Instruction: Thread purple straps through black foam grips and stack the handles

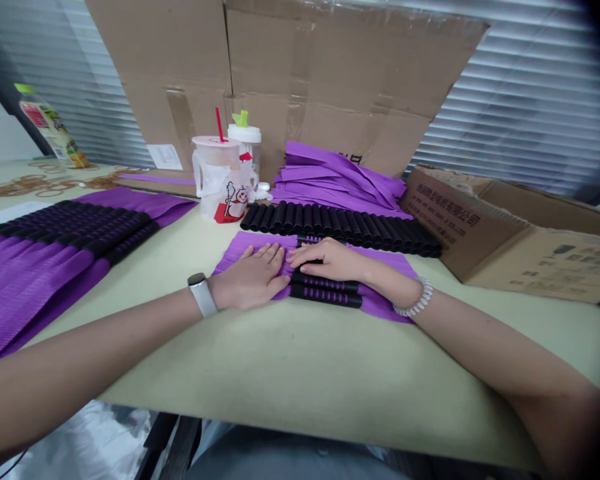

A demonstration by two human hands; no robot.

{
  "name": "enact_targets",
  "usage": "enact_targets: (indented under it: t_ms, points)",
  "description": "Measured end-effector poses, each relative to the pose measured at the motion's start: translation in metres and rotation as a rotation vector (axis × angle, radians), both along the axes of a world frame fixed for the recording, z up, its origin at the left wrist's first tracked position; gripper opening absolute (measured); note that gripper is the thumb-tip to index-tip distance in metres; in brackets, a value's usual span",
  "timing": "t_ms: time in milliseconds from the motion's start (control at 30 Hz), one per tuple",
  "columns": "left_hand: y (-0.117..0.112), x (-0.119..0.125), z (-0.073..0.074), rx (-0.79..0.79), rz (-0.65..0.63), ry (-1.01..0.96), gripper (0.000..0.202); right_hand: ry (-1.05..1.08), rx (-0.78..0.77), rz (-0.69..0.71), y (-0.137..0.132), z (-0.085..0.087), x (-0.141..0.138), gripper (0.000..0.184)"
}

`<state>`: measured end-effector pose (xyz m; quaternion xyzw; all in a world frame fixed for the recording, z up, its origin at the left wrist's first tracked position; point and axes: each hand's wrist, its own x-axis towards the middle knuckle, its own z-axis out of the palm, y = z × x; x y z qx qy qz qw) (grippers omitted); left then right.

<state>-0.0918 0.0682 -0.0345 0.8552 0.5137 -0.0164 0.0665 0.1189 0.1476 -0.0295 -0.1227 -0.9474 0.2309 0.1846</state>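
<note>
My left hand [253, 277] lies flat on a stack of purple strips [235, 248], fingers stretched out and holding nothing. Beside it, my right hand [333, 260] rests palm down over black slotted tubes [325, 295], its fingers extended toward the left hand. Purple shows through the slots of these tubes, which sit side by side around the middle of the strips. The right hand and wrist hide part of the tubes and strips. Just behind my hands runs a row of bare black tubes [340, 227].
More purple strips [335, 177] are heaped behind the tube row. A cup with a red straw [217, 177] and a white-lidded bottle [245, 135] stand left of them. An opened cardboard box [520, 240] is at right; a sleeved purple bundle [70, 230], rubber bands [45, 183] and a drink bottle [55, 130] at left.
</note>
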Motion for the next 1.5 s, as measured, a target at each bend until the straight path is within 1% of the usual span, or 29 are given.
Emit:
enact_targets:
  t_ms: [233, 300, 400, 467, 533, 633, 733, 833, 1033, 1500]
  points:
    - [0.001, -0.002, -0.003, 0.007, -0.005, -0.014, 0.072, 0.005, -0.066, -0.033, -0.001, 0.0, 0.0, 0.028]
    - [0.001, -0.001, -0.003, 0.022, -0.008, -0.012, 0.071, 0.033, -0.157, -0.045, 0.0, 0.001, 0.002, 0.031]
    - [0.0, 0.0, -0.002, 0.033, -0.003, -0.002, 0.071, 0.143, -0.338, -0.078, 0.002, 0.005, 0.007, 0.041]
    - [-0.001, 0.001, -0.001, 0.03, 0.001, -0.001, 0.071, 0.202, -0.376, -0.111, 0.001, 0.009, 0.01, 0.042]
    - [-0.001, 0.001, 0.0, 0.028, 0.0, -0.005, 0.071, 0.227, -0.329, -0.141, -0.001, 0.013, 0.012, 0.039]
    - [-0.002, 0.001, 0.001, 0.031, -0.004, -0.011, 0.071, 0.214, -0.171, -0.128, -0.007, 0.015, 0.008, 0.034]
    - [-0.003, 0.0, 0.001, 0.025, -0.007, -0.016, 0.071, 0.134, 0.013, -0.077, -0.012, 0.012, 0.002, 0.034]
    - [-0.003, 0.0, 0.001, 0.017, -0.002, -0.016, 0.071, 0.074, 0.107, -0.071, -0.011, 0.005, -0.001, 0.034]
    - [0.0, 0.0, -0.002, 0.023, -0.006, -0.02, 0.071, 0.055, 0.092, -0.021, -0.002, -0.004, 0.002, 0.026]
    - [0.0, 0.0, -0.002, 0.006, -0.007, 0.001, 0.072, 0.074, 0.103, -0.03, 0.001, -0.007, 0.004, 0.023]
